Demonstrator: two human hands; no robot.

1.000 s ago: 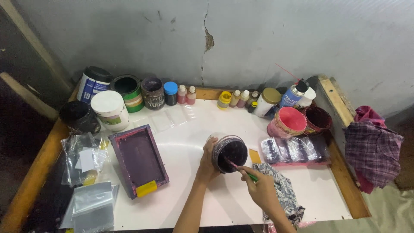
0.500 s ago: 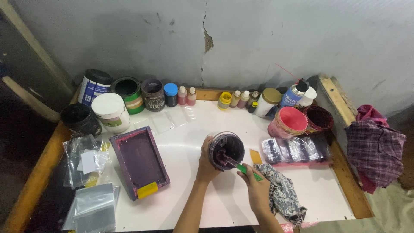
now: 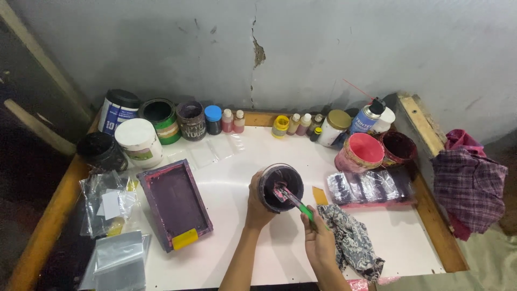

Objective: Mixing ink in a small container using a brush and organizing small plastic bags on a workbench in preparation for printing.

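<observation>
My left hand grips the left side of an open round jar holding dark purple paint, standing on the white table. My right hand holds a green-handled stirring stick whose paint-smeared end dips into the jar. A patterned grey rag lies just right of my right hand. A small wooden printing frame, stained purple, lies left of the jar.
Along the wall stand several paint tubs, small bottles, a spray can and red pots. Plastic bags lie at the left edge. A checked cloth hangs off the right side. A wrapped tray sits right of the jar.
My right hand has moved left and down, bringing the stick's tip deeper into the jar. My left hand stays on the jar.
</observation>
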